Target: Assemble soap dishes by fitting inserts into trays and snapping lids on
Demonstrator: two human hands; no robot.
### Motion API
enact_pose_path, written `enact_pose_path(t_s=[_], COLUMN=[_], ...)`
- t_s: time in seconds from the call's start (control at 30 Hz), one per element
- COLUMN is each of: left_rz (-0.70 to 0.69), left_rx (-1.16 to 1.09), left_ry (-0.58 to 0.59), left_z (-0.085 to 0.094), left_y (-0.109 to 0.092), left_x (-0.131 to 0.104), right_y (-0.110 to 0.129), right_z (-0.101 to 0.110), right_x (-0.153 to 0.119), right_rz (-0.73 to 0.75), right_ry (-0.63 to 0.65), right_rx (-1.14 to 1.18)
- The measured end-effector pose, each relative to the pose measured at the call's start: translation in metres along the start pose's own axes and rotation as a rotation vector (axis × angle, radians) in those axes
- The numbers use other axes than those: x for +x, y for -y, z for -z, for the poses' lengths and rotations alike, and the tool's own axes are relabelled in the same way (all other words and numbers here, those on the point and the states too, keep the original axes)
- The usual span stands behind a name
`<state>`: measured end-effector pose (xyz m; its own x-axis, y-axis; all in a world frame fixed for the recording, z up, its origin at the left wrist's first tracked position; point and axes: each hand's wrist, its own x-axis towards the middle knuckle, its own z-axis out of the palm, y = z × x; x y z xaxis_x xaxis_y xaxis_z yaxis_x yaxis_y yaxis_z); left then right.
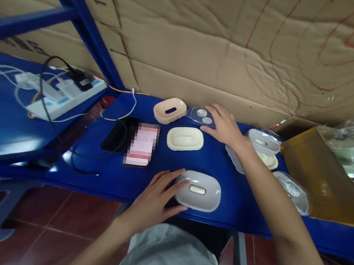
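Note:
Near the front edge of the blue table lies a grey oval dish [205,199] with a cream piece in its middle slot. My left hand [159,192] rests on its left rim, fingers spread. Farther back, my right hand [224,125] reaches over a clear oval cover [195,114] with round stickers, its fingertips at the cover's right side; the fingers are apart. Between the hands sits a cream oval tray [184,139]. Behind it, to the left, is a peach oval dish [169,110] with a dark slot.
A phone [142,145] lies left of the cream tray, with a power strip [68,97] and cables beyond. On the right are another grey dish [263,142], a clear cover [292,192] and an open carton [329,181] of wrapped parts. Cardboard [188,39] stands behind.

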<state>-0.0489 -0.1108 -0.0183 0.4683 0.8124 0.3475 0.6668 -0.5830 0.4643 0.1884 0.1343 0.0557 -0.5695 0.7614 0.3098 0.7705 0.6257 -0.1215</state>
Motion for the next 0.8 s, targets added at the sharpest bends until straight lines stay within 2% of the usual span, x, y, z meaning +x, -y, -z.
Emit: enact_pose_path(t_s=[0.1, 0.17, 0.23, 0.33, 0.43, 0.5, 0.63, 0.7, 0.8], left_rz=[-0.002, 0.001, 0.009, 0.042, 0.100, 0.126, 0.081, 0.020, -0.038], left_rx=[0.000, -0.007, -0.019, -0.043, -0.064, -0.075, -0.126, -0.153, -0.153], left_ry=[0.002, 0.009, 0.016, 0.027, 0.028, 0.011, -0.053, -0.060, -0.019], left_z=[0.001, 0.002, 0.003, 0.004, 0.002, -0.001, -0.006, -0.006, 0.001], left_y=[0.000, 0.001, 0.000, -0.002, -0.005, -0.007, -0.009, -0.009, -0.008], left_x=[-0.001, -0.001, 0.000, 0.001, 0.005, 0.007, 0.010, 0.011, 0.014], right_y=[-0.007, -0.009, -0.010, 0.000, 0.022, 0.039, 0.061, 0.065, 0.070], right_z=[-0.018, -0.021, -0.014, 0.010, 0.035, 0.044, 0.040, 0.033, 0.023], right_x=[0.027, 0.027, 0.013, -0.031, -0.094, -0.139, -0.208, -0.226, -0.235], right_rz=[-0.006, -0.003, -0.004, -0.014, -0.023, -0.023, -0.014, -0.018, 0.012], right_ry=[0.012, 0.013, -0.002, -0.048, -0.131, -0.107, -0.080, -0.088, -0.073], right_rx=[-0.011, -0.007, 0.004, 0.039, 0.170, 0.249, 0.339, 0.367, 0.392])
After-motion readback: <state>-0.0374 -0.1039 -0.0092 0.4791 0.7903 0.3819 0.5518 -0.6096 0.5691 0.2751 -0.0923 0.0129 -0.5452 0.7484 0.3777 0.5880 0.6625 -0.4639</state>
